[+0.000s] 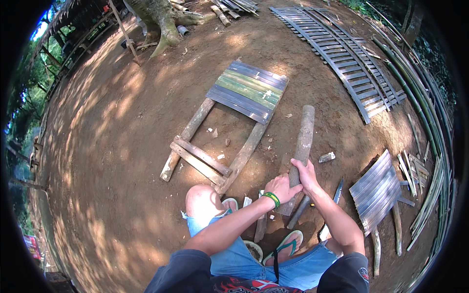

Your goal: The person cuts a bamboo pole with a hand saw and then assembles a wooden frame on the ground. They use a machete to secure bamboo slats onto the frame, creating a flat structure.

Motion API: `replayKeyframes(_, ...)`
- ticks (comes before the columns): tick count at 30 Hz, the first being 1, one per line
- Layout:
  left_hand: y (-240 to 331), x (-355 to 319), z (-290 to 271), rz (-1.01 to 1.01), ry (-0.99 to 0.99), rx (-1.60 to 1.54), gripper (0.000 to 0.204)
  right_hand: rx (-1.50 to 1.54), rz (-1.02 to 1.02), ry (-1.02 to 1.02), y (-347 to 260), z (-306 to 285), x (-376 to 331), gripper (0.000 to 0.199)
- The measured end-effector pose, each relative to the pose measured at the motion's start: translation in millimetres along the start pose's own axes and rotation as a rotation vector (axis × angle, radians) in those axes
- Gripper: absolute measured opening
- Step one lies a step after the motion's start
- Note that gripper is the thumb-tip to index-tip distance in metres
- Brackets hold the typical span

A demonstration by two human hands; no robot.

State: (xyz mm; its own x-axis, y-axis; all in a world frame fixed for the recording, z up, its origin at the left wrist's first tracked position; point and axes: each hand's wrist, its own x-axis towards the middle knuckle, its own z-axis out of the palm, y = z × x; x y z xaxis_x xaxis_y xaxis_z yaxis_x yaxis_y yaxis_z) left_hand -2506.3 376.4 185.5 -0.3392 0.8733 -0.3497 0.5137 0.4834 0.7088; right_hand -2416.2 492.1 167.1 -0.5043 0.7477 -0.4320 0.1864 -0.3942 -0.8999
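dark shirt sleeves (181, 271) are filling the lower edge. beyond them, the left hand (279, 188) is curling its fingers around the near part of a log (305, 134), and the right hand (306, 176) is gripping it slightly farther up. the log is pointing away from the body, right of a slatted wooden frame (249, 90). a saw (338, 191) is lying farther right.

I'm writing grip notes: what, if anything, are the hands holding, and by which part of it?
The left hand and right hand grip a thick, round, brown wooden log on its nearer half, short of the near end.
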Motion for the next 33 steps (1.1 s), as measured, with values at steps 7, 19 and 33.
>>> replayKeyframes(7, 11, -70, -129, 0.242, 0.051, 0.05, 0.066, -0.583, 0.129, 0.37, 132, -13, 69, 0.054)
replayKeyframes(19, -342, -144, -87, -0.376, 0.751, -0.274, 0.061, -1.021, -0.083, 0.68, 162, 5, 103, 0.066)
replayKeyframes(33, -346, -72, 52, -0.544, 0.625, 0.308, 0.056, -0.783, 0.197, 0.35, 123, 198, 235, 0.1)
